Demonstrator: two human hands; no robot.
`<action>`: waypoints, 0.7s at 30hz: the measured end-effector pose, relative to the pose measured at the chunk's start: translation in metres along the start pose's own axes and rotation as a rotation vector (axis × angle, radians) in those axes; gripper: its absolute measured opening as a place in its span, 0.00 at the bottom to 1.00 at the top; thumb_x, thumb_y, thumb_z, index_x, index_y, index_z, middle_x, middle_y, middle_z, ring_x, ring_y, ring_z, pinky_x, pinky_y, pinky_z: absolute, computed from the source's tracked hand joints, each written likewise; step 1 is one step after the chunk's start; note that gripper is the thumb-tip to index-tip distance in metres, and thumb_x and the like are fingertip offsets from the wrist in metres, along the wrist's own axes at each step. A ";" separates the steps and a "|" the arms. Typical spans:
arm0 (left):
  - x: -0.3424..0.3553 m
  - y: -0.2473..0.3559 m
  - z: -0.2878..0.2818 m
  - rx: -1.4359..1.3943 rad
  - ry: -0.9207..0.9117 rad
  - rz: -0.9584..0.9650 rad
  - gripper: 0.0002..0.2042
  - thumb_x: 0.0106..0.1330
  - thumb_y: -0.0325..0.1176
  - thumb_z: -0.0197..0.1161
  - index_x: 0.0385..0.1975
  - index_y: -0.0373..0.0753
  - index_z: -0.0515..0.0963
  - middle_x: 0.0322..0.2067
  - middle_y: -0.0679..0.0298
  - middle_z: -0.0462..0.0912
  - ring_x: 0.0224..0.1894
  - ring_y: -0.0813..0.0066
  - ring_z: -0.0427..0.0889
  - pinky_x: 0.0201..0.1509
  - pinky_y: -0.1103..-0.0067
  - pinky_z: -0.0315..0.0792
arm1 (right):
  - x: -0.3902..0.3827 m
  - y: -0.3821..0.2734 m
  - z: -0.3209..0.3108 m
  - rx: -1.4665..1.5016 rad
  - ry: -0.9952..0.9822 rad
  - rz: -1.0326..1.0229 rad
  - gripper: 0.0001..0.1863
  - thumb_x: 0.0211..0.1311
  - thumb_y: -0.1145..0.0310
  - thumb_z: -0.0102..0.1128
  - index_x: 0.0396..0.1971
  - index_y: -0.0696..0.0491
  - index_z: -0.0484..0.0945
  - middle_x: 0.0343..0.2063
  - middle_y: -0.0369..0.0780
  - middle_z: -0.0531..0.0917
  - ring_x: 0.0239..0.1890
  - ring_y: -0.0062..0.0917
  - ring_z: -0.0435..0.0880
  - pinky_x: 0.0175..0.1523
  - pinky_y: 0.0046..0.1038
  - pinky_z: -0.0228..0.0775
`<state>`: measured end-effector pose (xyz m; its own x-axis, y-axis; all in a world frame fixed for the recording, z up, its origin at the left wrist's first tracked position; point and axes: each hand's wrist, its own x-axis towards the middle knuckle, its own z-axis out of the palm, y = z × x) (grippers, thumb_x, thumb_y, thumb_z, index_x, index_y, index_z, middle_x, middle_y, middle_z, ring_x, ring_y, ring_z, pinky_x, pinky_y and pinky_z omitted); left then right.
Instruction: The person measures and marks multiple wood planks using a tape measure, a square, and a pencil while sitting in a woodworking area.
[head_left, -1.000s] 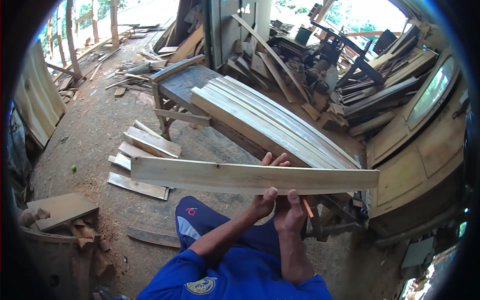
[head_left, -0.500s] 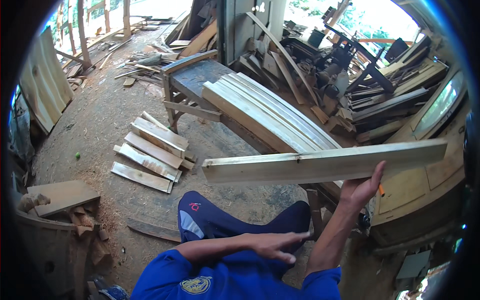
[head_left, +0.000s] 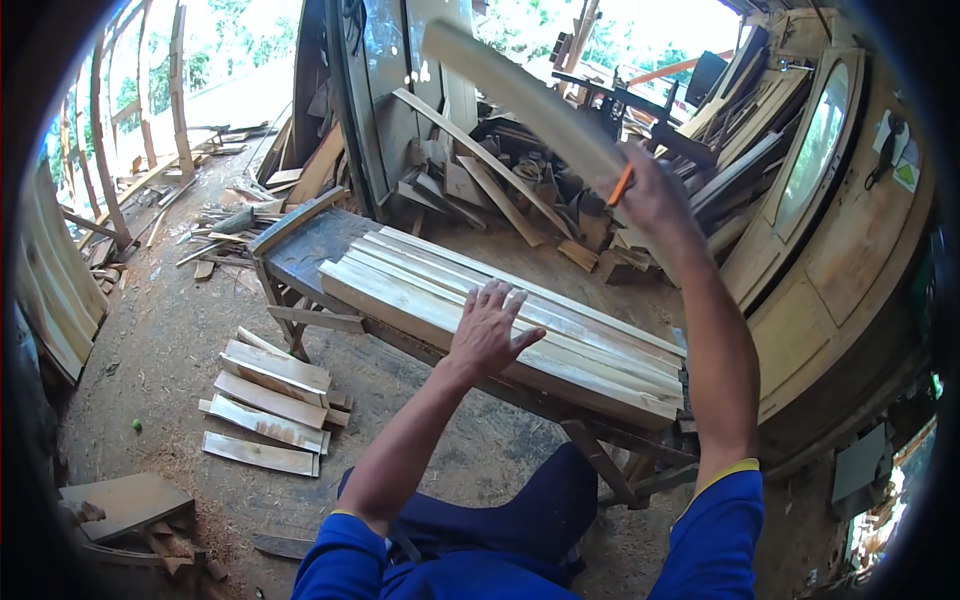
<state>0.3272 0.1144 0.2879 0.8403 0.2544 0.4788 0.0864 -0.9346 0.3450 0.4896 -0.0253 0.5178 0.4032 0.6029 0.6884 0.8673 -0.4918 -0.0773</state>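
My right hand (head_left: 655, 200) is raised at the right, closed round one end of a long wooden board (head_left: 525, 95), which tilts up and away to the left. An orange stick, apparently a pencil (head_left: 621, 186), shows at the same hand. My left hand (head_left: 490, 330) is open, fingers spread, over a row of pale planks (head_left: 400, 290) lying side by side on a workbench (head_left: 330, 232). It looks to be resting on them, though contact is hard to confirm. The far end of the raised board is slightly blurred.
Several short boards (head_left: 270, 390) lie on the floor left of the bench. Scrap wood (head_left: 520, 190) and tools are heaped behind it. A wooden door with an oval pane (head_left: 815, 150) leans at the right. Offcuts (head_left: 130, 505) sit at the lower left.
The board in my right hand has gone from level in front of me to raised and tilted up beyond the bench. My left hand has moved from near my body forward over the planks.
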 end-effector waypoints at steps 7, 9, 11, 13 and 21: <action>0.019 0.006 0.041 0.144 -0.328 -0.108 0.49 0.67 0.74 0.41 0.75 0.36 0.56 0.76 0.48 0.52 0.80 0.53 0.45 0.81 0.55 0.34 | 0.012 0.032 0.171 -0.151 -0.411 -0.130 0.24 0.56 0.62 0.68 0.54 0.43 0.75 0.41 0.48 0.87 0.45 0.46 0.87 0.48 0.48 0.77; 0.018 0.001 0.048 0.125 -0.287 -0.092 0.49 0.67 0.73 0.43 0.74 0.35 0.57 0.76 0.49 0.54 0.80 0.54 0.46 0.81 0.55 0.35 | 0.011 0.030 0.195 -0.103 -0.461 -0.117 0.25 0.56 0.60 0.69 0.55 0.43 0.74 0.42 0.48 0.87 0.46 0.46 0.87 0.49 0.48 0.77; 0.015 -0.001 0.052 0.138 -0.251 -0.087 0.49 0.66 0.73 0.43 0.74 0.35 0.57 0.76 0.49 0.54 0.80 0.55 0.46 0.81 0.54 0.36 | 0.009 0.030 0.211 -0.044 -0.567 -0.068 0.28 0.58 0.54 0.70 0.58 0.41 0.74 0.44 0.48 0.87 0.50 0.46 0.85 0.52 0.47 0.75; 0.014 -0.005 0.053 0.144 -0.198 -0.069 0.48 0.67 0.72 0.44 0.74 0.34 0.58 0.76 0.51 0.55 0.80 0.58 0.47 0.81 0.54 0.37 | 0.013 0.026 0.225 -0.002 -0.636 -0.071 0.29 0.58 0.53 0.69 0.60 0.41 0.74 0.45 0.48 0.86 0.51 0.46 0.85 0.54 0.47 0.75; 0.022 -0.002 0.049 0.108 -0.261 -0.104 0.47 0.68 0.70 0.45 0.73 0.32 0.58 0.76 0.52 0.54 0.80 0.58 0.46 0.81 0.55 0.37 | -0.011 0.036 0.259 0.139 -0.788 -0.041 0.33 0.61 0.47 0.68 0.65 0.39 0.72 0.53 0.50 0.83 0.57 0.49 0.80 0.61 0.44 0.72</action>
<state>0.3713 0.1095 0.2585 0.9319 0.2906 0.2172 0.2238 -0.9317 0.2862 0.5919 0.1129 0.3210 0.4126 0.9108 -0.0154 0.8935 -0.4079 -0.1881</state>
